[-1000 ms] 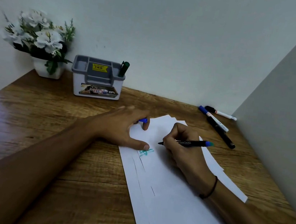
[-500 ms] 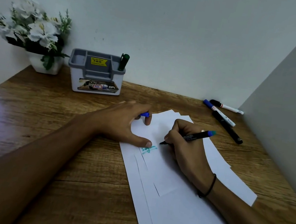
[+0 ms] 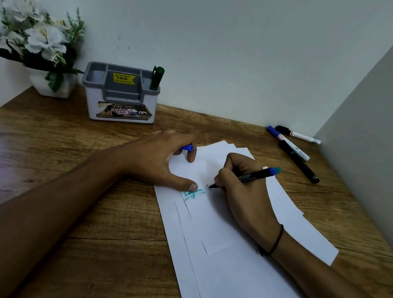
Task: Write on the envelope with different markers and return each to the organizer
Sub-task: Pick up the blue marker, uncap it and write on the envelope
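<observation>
A stack of white envelopes [image 3: 225, 265] lies on the wooden desk [image 3: 82, 209], with teal writing [image 3: 193, 194] near its left edge. My right hand [image 3: 244, 197] grips a black marker [image 3: 257, 175] with a blue-teal end. Its tip touches the paper just right of the teal writing, beside a small dark mark. My left hand [image 3: 158, 161] presses the envelope's top left, thumb beside the writing, and holds a blue cap [image 3: 187, 147] between its fingers. The grey and white organizer [image 3: 120, 93] stands at the back with a green marker [image 3: 156, 78] upright in its right slot.
Three markers lie at the back right near the side wall: a blue-capped white one [image 3: 288, 143], a black-capped white one [image 3: 297, 134] and a black one [image 3: 298, 162]. A white pot of white flowers [image 3: 37, 42] stands in the back left corner.
My right hand has shifted slightly down and left, bringing the marker tip onto the paper beside the teal writing. A small dark mark now shows there. My left hand stays put.
</observation>
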